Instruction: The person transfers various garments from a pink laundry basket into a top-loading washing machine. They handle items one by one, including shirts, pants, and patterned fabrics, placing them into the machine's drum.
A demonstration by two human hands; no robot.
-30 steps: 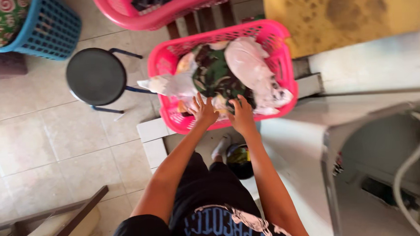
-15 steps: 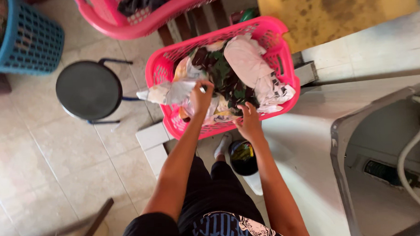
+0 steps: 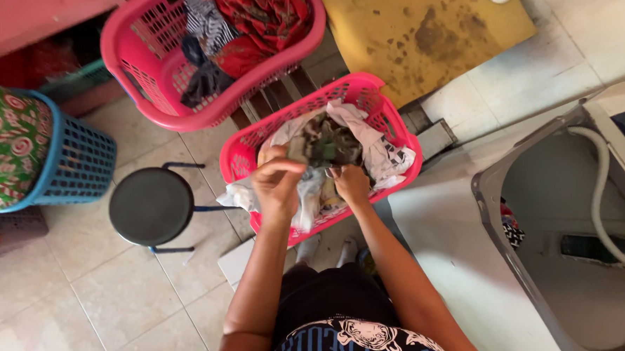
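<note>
Dark garment [image 3: 329,143] bunched, both hands [image 3: 313,179] gripping

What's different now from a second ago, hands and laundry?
The left hand has risen from the pile and now grips a dark green garment, lifting it; the right hand grips the same cloth lower down. Earlier both pressed flat on the clothes. The pink plastic laundry basket, round black stool and blue basket stayed put.
</note>
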